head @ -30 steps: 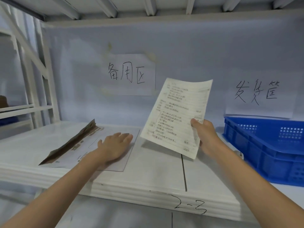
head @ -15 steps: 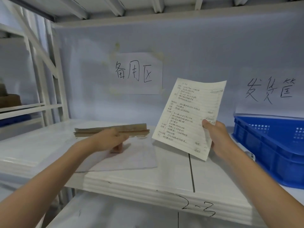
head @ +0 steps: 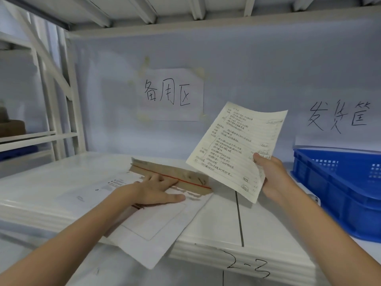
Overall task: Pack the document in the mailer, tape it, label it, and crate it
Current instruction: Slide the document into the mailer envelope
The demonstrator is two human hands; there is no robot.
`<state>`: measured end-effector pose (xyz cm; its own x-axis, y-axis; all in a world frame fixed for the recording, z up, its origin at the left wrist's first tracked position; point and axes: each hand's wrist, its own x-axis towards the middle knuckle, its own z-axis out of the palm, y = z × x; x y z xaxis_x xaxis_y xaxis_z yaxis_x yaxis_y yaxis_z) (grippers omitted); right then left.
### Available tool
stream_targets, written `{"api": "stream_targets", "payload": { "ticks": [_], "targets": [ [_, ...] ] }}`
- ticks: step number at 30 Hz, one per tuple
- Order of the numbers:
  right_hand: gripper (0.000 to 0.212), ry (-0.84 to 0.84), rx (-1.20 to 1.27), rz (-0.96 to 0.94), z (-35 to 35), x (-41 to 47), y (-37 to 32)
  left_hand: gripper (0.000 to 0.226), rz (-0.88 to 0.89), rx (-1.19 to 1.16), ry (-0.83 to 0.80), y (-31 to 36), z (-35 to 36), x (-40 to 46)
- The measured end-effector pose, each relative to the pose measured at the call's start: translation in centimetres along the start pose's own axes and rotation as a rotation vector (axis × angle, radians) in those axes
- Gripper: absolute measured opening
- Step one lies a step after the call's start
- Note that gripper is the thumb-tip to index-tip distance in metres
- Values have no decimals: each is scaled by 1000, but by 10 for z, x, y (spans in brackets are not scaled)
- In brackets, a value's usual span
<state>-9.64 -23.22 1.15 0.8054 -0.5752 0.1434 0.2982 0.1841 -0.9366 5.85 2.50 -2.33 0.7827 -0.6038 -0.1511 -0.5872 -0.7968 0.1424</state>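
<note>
Since half a second ago, my left hand (head: 153, 187) has turned the mailer (head: 156, 221) so its brown flap (head: 173, 176) stands up toward the wall, where before it showed nearly edge-on; the mailer's near corner now juts out past the front lip of the shelf (head: 206, 251). My left hand lies flat and spread on the mailer, fingers against the base of the flap, pinning rather than gripping. My right hand (head: 272, 178) pinches the lower right corner of the document (head: 237, 149), a handwritten lined sheet held tilted in the air just right of the flap and above the shelf.

Risk, as I judge it: the sheet is held by one corner only and curls, so its leading edge may catch on the flap or fold over instead of sliding into the opening. I cannot see how wide the mouth gapes. The overhanging corner could tip the mailer off the shelf if my left palm lifts.

Room: the blue crate (head: 338, 195) sits close on the right, limiting any swing that way. The shelf is bare to the left, the wall stands close behind the flap, and a shelf hangs overhead.
</note>
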Motion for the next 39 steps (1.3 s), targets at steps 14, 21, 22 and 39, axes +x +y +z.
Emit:
{"api": "stream_targets", "payload": {
  "ticks": [14,21,22,39],
  "targets": [
    [25,-125,211,286,85,3,37,82,345,-39,49,28,10,6],
    [32,-1,66,318,62,22,59,66,617,-272,30,3,4,13],
    [32,3,29,310,62,24,60,60,625,-325,20,1,3,13],
    [32,165,26,177,61,33,74,55,308,-85,256,-29,5,43]
  ]
}}
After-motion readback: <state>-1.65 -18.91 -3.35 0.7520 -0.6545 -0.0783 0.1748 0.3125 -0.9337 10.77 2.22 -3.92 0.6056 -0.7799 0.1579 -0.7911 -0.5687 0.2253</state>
